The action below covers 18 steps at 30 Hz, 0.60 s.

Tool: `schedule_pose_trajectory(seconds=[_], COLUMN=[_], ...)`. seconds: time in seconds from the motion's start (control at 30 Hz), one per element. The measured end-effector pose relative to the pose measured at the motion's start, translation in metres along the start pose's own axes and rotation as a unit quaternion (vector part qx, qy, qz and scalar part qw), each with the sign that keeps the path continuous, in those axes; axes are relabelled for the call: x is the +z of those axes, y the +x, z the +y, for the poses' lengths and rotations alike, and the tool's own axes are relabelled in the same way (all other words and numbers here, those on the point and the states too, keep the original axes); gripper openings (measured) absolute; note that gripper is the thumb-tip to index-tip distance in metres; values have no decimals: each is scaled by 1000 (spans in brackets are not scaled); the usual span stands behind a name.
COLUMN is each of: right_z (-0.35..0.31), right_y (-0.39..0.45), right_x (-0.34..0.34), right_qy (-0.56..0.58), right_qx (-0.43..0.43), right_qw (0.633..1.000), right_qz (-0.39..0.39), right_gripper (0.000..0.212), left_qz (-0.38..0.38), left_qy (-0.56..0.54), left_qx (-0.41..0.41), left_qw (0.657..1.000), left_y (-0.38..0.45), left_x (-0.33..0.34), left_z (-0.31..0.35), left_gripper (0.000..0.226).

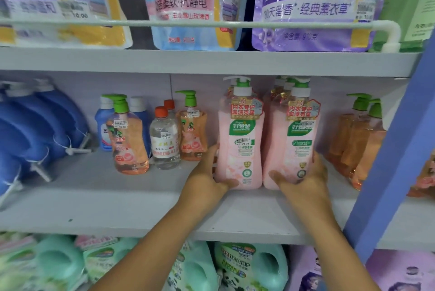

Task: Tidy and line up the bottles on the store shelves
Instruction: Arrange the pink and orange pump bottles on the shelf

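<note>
Both bare forearms reaching up and forward toward the middle shelf [117,196]. Left hand [207,180] cupped low at the left flank of the left pink bottle [240,144], thumb across its front base. Right hand [306,180] wrapped low round the right pink bottle [292,144], thumb in front, fingers at the right side.

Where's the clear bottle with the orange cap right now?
In the head view, the clear bottle stands left of centre on the middle shelf, between two orange pump bottles, left of the left hand.
</note>
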State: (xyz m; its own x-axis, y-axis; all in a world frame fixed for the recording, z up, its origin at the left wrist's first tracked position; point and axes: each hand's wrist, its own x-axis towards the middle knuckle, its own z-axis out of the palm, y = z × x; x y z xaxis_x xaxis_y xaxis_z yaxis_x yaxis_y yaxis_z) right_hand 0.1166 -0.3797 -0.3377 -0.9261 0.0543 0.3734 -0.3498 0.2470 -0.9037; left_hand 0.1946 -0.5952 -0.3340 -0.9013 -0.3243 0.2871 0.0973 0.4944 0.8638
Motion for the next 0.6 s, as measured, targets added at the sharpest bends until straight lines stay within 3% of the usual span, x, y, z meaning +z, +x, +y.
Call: schedule_pose_trajectory(seconds=[0.3, 0.43, 0.53, 0.6], right_z=[12, -5, -30, -49], right_y=[7, -4, -43, -69], right_x=[2, -1, 12, 29], right_qy=[-18, -47, -78, -57], right_qx=[-4, 15, -103, -182], right_qw=[1000, 998, 985, 974], right_qz=[13, 33, 118, 121], right_gripper=[91, 93, 71, 54], left_qz=[-19, -4, 76, 143], left_qy=[8, 17, 30, 10], left_qx=[3, -20, -42, -54], left_qw=[1000, 1000, 996, 988], left_y=[-6, -18, -26, -32], left_x=[-3, -24, -62, -94], left_z=[0, -5, -18, -25], left_gripper=[87, 63, 39, 31])
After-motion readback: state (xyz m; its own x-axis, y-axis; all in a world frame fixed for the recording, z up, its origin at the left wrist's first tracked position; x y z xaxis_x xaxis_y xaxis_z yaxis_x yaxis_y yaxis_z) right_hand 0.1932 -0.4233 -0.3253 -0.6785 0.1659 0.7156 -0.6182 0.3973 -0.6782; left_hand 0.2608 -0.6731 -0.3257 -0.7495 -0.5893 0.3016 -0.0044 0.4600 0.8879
